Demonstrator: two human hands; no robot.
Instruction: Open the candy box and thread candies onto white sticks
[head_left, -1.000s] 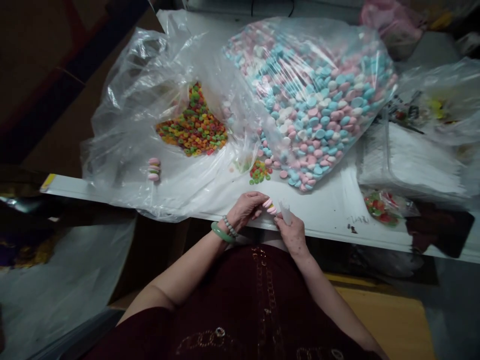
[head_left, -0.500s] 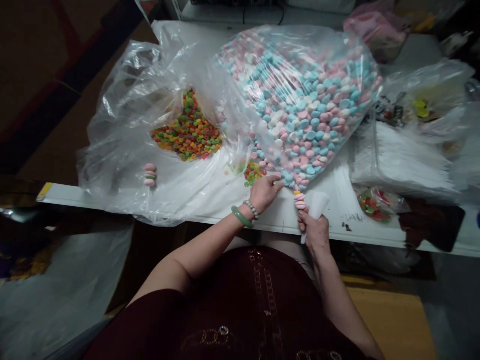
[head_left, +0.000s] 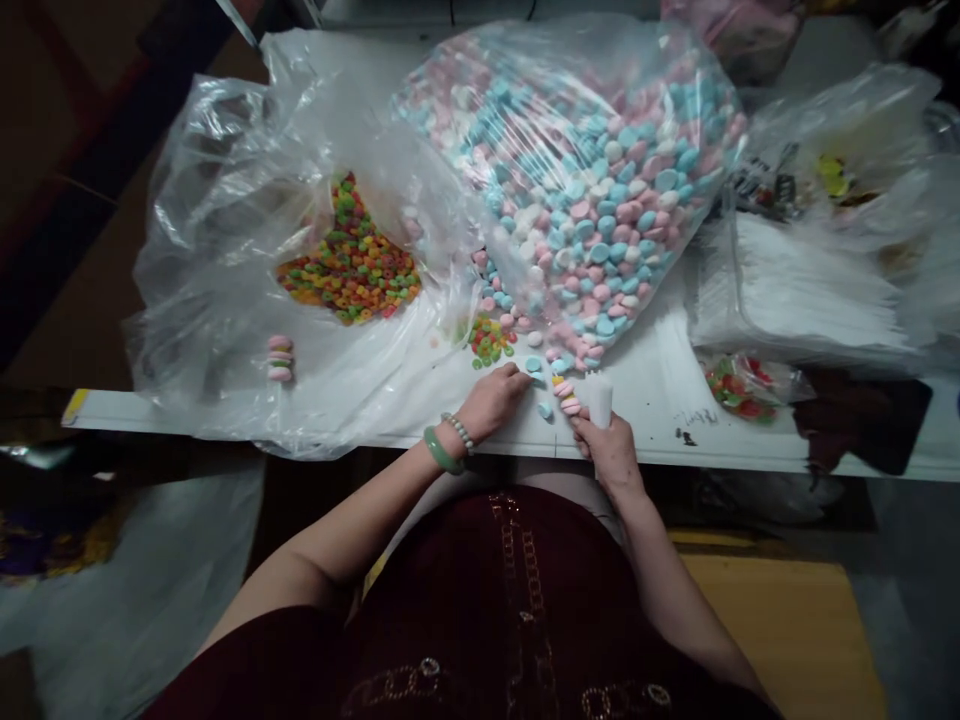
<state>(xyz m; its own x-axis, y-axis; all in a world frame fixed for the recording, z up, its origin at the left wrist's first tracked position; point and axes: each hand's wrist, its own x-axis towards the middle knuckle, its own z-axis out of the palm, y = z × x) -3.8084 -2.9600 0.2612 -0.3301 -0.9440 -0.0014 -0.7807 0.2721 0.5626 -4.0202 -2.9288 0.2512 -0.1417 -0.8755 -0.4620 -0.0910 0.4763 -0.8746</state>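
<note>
My left hand (head_left: 493,402), with a beaded bracelet and a green bangle, is closed over the white tabletop. Its fingertips meet a pale blue candy (head_left: 536,377). Another blue candy (head_left: 545,410) lies loose between my hands. My right hand (head_left: 609,446) is closed around a candy skewer (head_left: 568,397) with pink pieces and yellow rings; its stick is mostly hidden. The same hand also grips a white bundle (head_left: 600,397) of unclear kind. Just beyond, the big clear bag (head_left: 585,200) of pink, blue and white candies opens toward me.
Fruit-coloured rings (head_left: 360,265) fill part of a crumpled clear bag on the left, and a small pile of rings (head_left: 491,342) lies nearer. A threaded skewer (head_left: 280,358) rests at left. White sleeves (head_left: 817,290), a small candy packet (head_left: 750,390) and a dark phone-like slab (head_left: 892,420) are at right.
My left hand has drawn back left from the bag's mouth, and loose blue candies now lie on the table. My right hand has shifted left, and its skewer now leans left.
</note>
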